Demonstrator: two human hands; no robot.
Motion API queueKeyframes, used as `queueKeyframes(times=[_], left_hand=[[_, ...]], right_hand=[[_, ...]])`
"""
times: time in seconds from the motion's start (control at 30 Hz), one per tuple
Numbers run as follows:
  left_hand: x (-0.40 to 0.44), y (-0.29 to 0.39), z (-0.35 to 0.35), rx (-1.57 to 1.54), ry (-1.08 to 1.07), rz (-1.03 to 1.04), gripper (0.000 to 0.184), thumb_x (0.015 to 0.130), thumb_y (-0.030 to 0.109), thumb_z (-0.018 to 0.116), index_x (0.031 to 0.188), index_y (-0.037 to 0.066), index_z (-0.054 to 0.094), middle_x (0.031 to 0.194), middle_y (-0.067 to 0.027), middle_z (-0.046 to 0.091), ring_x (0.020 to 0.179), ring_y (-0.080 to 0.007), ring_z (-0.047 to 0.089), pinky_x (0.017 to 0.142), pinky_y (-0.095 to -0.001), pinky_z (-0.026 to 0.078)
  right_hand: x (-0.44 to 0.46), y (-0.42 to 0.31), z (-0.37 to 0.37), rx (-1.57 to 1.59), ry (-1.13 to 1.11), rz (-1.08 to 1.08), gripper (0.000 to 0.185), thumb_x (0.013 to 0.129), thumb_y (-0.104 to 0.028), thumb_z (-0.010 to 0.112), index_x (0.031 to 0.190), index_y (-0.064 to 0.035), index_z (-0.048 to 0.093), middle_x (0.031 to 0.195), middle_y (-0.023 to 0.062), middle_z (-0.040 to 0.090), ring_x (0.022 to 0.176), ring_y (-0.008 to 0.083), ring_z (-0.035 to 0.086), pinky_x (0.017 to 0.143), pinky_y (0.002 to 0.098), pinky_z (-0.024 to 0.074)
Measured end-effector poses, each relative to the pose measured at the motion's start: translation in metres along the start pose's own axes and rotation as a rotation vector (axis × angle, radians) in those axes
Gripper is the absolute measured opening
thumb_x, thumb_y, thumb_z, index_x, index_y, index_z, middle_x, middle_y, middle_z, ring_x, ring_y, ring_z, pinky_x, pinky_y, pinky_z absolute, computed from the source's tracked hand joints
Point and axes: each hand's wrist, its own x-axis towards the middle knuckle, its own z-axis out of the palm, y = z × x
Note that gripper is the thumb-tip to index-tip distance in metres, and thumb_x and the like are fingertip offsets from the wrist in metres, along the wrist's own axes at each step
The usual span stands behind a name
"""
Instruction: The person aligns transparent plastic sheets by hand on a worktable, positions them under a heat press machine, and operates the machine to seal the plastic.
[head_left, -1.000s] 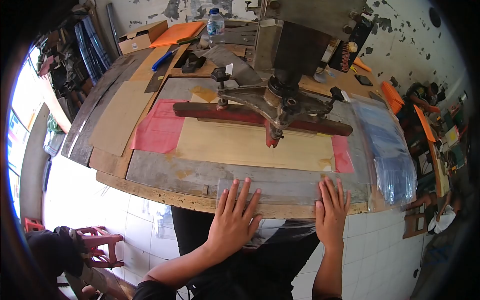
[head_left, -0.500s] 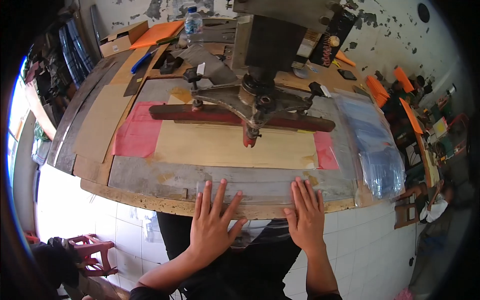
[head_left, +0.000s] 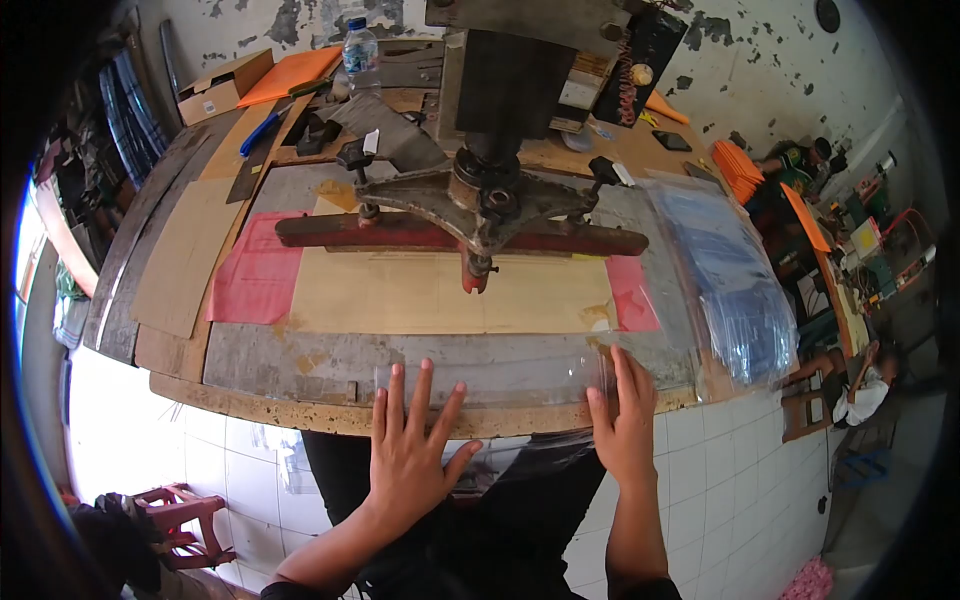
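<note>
The head-worn camera looks forward and down over the workbench (head_left: 290, 404).

A workshop: 1 metal press (head_left: 497, 200) overhangs a worn workbench (head_left: 280, 409).

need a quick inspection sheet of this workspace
surface: grey board, stained
job's things: clear plastic sheet lying along the board's front edge
clutter: bottle, cardboard box and phone toward the back; plastic stack at right
hands: left hand spread on the sheet; right hand at its right end, grip unclear
cables: red coiled cord behind the press
surroundings: peeling wall, tiled floor, red stool, people at right
</note>
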Motion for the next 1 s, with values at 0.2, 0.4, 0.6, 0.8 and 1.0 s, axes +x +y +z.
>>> queueKeyframes(times=[0.2, 0.4, 0.6, 0.8, 1.0], left_hand=[[-0.003, 0.001, 0.005, -0.009, 0.082, 0.002, 0.067, 0.096, 0.038, 0.067, 0.155, 0.013, 0.05, 0.169, -0.0276, 0.027, 0.155, -0.0529, 0.024, 0.122, -0.0654, 0.023], [-0.004, -0.018, -0.003, -0.163, 0.313, -0.029, 0.062, 0.092, 0.019, 0.071, 0.15, 0.007, 0.052, 0.164, -0.0281, 0.036, 0.15, -0.0506, 0.036, 0.121, -0.0578, 0.032], [0.033, -0.055, -0.063, -0.561, 0.364, -0.194, 0.063, 0.089, 0.021, 0.083, 0.143, 0.005, 0.056, 0.107, -0.0131, 0.072, 0.097, -0.0222, 0.067, 0.085, -0.0368, 0.052], [0.044, -0.093, -0.051, -1.056, 0.173, -0.341, 0.027, 0.101, 0.008, 0.07, 0.126, 0.003, 0.061, 0.072, 0.0078, 0.054, 0.061, 0.0002, 0.043, 0.054, -0.0208, 0.031], [0.037, -0.097, -0.043, -1.122, 0.248, -0.338, 0.031, 0.102, 0.009, 0.071, 0.131, 0.003, 0.061, 0.068, 0.0079, 0.05, 0.057, -0.0011, 0.044, 0.051, -0.0219, 0.031]], right_hand=[[0.027, -0.004, -0.013, 0.165, -0.074, 0.117, 0.047, 0.095, -0.022, 0.077, 0.135, -0.0013, 0.065, 0.108, 0.0128, 0.062, 0.103, 0.0302, 0.061, 0.094, 0.0421, 0.0488], [0.041, 0.019, -0.037, 0.627, -0.341, 0.181, 0.022, 0.095, -0.011, 0.076, 0.112, 0.0028, 0.071, 0.099, 0.0058, 0.061, 0.092, 0.0155, 0.062, 0.082, 0.0285, 0.0496], [0.053, -0.003, -0.045, 0.995, -0.243, 0.197, 0.009, 0.097, -0.005, 0.075, 0.099, 0.0025, 0.07, 0.097, 0.0045, 0.07, 0.091, 0.0115, 0.068, 0.081, 0.0255, 0.0535], [0.053, -0.005, -0.023, 1.017, -0.231, 0.206, 0.017, 0.096, -0.004, 0.076, 0.112, 0.0019, 0.074, 0.094, 0.0042, 0.074, 0.089, 0.0103, 0.07, 0.079, 0.0245, 0.0543], [0.043, 0.004, 0.014, 1.134, -0.187, 0.277, 0.028, 0.096, -0.004, 0.076, 0.123, 0.0026, 0.071, 0.099, 0.0055, 0.076, 0.089, 0.0093, 0.07, 0.075, 0.0227, 0.0521]])
